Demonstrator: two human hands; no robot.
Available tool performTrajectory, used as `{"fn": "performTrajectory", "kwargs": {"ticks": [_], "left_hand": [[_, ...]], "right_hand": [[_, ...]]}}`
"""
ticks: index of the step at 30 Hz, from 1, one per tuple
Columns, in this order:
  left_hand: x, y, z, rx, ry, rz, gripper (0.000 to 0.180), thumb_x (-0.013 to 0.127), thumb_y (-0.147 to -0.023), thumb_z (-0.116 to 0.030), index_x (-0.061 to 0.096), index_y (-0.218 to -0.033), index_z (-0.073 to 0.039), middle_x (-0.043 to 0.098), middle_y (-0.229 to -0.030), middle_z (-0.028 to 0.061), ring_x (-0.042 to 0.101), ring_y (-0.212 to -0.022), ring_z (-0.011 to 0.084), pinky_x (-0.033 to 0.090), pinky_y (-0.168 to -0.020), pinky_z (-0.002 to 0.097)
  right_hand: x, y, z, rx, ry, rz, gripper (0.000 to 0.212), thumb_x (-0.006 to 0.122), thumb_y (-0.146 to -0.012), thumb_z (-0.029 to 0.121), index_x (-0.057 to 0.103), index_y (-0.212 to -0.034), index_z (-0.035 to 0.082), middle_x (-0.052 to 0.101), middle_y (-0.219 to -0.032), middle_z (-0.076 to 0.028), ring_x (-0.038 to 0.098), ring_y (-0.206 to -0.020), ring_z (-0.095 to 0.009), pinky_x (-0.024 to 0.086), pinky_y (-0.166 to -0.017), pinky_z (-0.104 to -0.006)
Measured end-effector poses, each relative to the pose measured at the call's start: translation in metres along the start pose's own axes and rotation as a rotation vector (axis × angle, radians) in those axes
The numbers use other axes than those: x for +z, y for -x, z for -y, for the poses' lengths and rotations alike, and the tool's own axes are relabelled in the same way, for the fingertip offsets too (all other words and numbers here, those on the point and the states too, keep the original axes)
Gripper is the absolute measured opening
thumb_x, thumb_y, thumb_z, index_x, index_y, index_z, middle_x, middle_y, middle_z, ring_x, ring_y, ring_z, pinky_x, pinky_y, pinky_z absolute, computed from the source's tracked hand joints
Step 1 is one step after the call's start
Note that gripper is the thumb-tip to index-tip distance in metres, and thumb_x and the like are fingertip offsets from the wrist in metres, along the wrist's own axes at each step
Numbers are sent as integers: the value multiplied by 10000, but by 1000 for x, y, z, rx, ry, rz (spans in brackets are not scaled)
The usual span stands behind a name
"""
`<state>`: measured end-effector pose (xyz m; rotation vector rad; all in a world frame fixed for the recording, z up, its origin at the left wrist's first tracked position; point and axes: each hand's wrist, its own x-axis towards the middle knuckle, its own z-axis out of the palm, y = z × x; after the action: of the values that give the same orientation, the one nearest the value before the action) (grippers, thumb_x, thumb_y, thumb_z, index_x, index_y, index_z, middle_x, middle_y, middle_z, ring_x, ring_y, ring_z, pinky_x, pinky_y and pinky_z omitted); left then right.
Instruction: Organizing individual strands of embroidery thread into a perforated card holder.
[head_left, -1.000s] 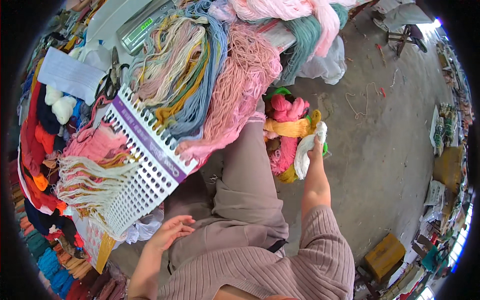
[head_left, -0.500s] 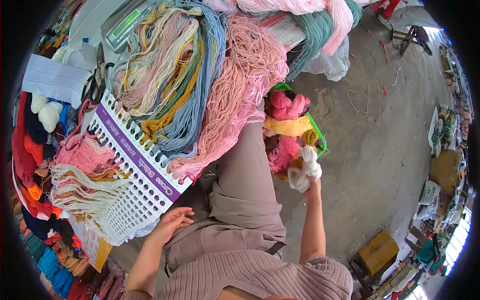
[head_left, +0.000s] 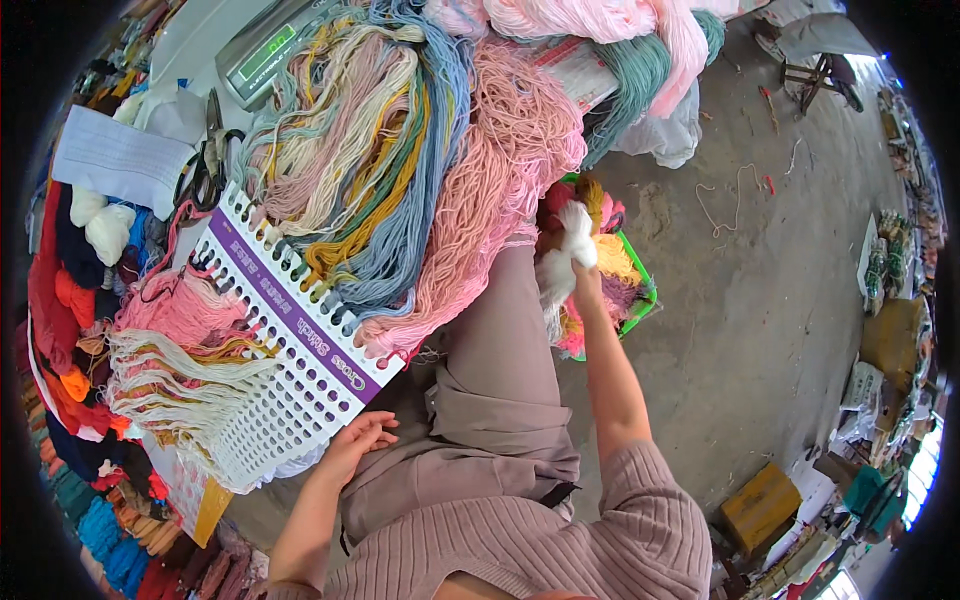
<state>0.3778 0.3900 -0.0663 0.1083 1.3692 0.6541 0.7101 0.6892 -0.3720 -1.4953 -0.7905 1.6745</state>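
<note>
My right hand (head_left: 586, 278) is closed around a white skein of thread (head_left: 574, 232). The skein hangs over a green basket (head_left: 645, 306) of pink, yellow and purple skeins beside my leg, hiding part of them. My left hand (head_left: 362, 443) rests by my lap with its fingers loosely stretched and nothing in it. Just beyond it, at the table's edge, lies a white and purple card with rows of holes (head_left: 312, 345). Pink thread (head_left: 180, 318) and cream thread (head_left: 185, 372) lie across the card's left part.
Long hanks of blue thread (head_left: 390, 250) and salmon-pink thread (head_left: 485, 170) spread over the table. Black scissors (head_left: 210, 160), a printed paper sheet (head_left: 120, 160) and a scale (head_left: 268, 62) lie beyond the card. Coloured skeins (head_left: 75, 270) pile up at the left. A stool (head_left: 822, 80) stands far right.
My right hand has moved away from me and to the left with the white skein, from the basket's near end to over its middle. My left hand stays nearly in place.
</note>
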Motion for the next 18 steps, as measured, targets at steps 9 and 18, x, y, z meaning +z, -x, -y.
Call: {"fn": "performTrajectory", "kwargs": {"ticks": [9,18], "left_hand": [[-10,-19,15,-16,30,-111,260,477,-933,-216,545,-1122,-50,591,-1042,55,579,-853,114,465,-750,233],[-23,-9,40,141,102,-100,312,485,-934,-245,535,-1167,-43,582,-1084,49,582,-918,114,469,-795,244]], "right_hand": [[-70,210,121,-487,290,-389,360,537,-813,59,519,-1161,-29,567,-1107,-81,531,-1007,-166,401,-886,-294],[12,19,36,-778,1573,52,684,587,-800,220,261,-1397,144,417,-1279,-246,414,-1172,-392,366,-922,-501]]}}
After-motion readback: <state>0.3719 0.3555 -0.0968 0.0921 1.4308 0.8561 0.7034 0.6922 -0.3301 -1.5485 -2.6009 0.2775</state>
